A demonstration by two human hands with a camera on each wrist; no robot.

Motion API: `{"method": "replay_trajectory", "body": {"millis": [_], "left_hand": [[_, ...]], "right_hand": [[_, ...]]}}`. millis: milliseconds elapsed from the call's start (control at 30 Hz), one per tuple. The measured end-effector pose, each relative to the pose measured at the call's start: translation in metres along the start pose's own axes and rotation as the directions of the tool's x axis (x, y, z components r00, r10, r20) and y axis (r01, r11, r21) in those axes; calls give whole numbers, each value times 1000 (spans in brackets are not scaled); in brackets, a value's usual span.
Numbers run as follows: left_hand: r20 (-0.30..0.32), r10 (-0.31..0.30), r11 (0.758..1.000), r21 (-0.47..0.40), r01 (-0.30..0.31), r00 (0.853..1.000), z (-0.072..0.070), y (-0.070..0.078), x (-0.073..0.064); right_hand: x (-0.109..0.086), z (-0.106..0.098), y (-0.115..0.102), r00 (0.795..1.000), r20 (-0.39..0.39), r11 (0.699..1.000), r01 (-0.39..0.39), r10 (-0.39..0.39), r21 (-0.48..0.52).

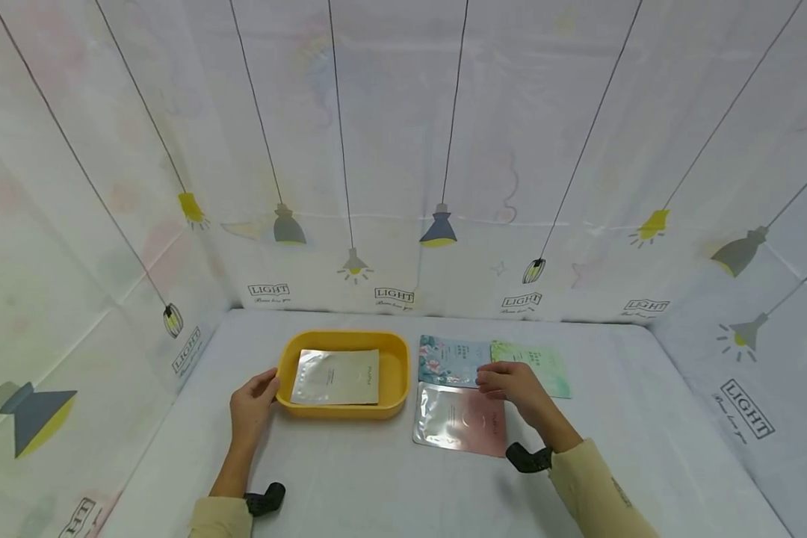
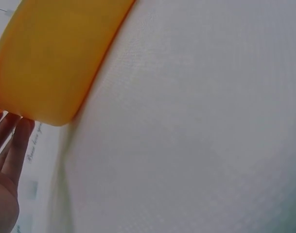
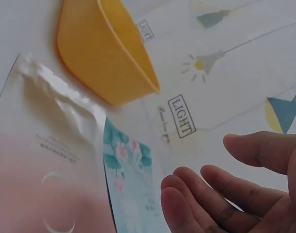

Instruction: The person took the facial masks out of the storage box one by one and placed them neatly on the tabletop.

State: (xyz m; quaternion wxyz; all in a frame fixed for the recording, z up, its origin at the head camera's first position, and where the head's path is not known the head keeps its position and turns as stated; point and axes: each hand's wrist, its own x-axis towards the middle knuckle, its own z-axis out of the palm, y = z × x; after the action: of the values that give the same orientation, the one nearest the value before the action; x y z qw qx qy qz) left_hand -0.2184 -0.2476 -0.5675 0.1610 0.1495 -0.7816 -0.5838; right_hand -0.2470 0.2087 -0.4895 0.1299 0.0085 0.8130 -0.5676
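At the left end of a yellow plastic tray [image 1: 394, 373], my left hand [image 1: 250, 403] rests its fingertips against the outer wall. The left wrist view shows those fingers [image 2: 17, 150] fairly straight, touching the tray's end. Inside the tray lies a silvery-cream sachet [image 1: 336, 377]. My right hand [image 1: 521, 388] hovers above the other sachets, thumb apart from loosely bent fingers, nothing between them. Beneath and beside it are a pink-silver sachet [image 1: 459, 420], a blue floral sachet [image 1: 449, 360] and a green sachet [image 1: 534, 365], partly covered by the hand in the head view.
A white cloth covers the table [image 1: 350, 478]. Behind and at both sides hangs a white curtain [image 1: 390, 149] printed with lamps and lettering. Each wrist wears a black camera mount, such as the right mount [image 1: 528, 457].
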Motion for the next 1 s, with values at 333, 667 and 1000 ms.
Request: {"method": "replay_trajectory", "body": {"millis": [333, 667, 1000], "left_hand": [[-36, 13, 1000, 21, -13, 999, 0, -2, 2], [-65, -1, 999, 36, 4, 998, 4, 2, -1], [-29, -6, 999, 44, 8, 1000, 3, -1, 1]], "right_hand": [[25, 37, -46, 997, 77, 996, -21, 15, 85], [50, 76, -73, 995, 92, 995, -38, 30, 92], [65, 115, -83, 987, 144, 995, -79, 69, 62]]}}
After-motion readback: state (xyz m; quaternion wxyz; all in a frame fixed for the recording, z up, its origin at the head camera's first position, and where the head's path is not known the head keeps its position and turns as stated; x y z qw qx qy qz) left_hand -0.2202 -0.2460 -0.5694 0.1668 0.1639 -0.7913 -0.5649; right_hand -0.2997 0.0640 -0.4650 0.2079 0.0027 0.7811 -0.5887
